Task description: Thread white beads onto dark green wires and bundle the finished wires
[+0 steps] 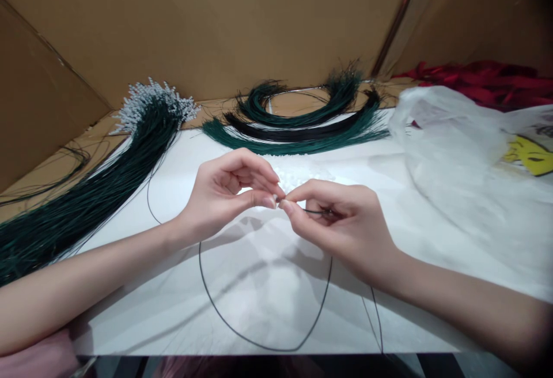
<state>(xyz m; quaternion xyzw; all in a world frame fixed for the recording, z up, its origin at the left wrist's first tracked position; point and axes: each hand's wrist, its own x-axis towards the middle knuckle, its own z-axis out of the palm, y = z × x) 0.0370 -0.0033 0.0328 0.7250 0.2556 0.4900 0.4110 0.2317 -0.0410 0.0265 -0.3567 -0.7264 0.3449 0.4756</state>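
Over the white work surface my two hands meet at their fingertips. My left hand (pixel 231 193) is closed in a pinch on a tiny white bead (pixel 275 198). My right hand (pixel 345 216) pinches a thin dark wire (pixel 317 211), whose tip is hidden between the fingers by the bead. A long loop of dark wire (pixel 248 339) hangs or lies below the hands; whether it is the same wire I cannot tell. Just behind the fingertips is a pile of small white beads (pixel 298 170), partly covered by the hands.
At left lies a thick bundle of dark green wires (pixel 99 193) with white beaded ends (pixel 151 104). Curved bundles of green and black wire (pixel 298 144) rest at the back. A clear plastic bag (pixel 453 153) and red ribbon-like material (pixel 484 81) are at right. Cardboard walls (pixel 216 26) enclose the surface.
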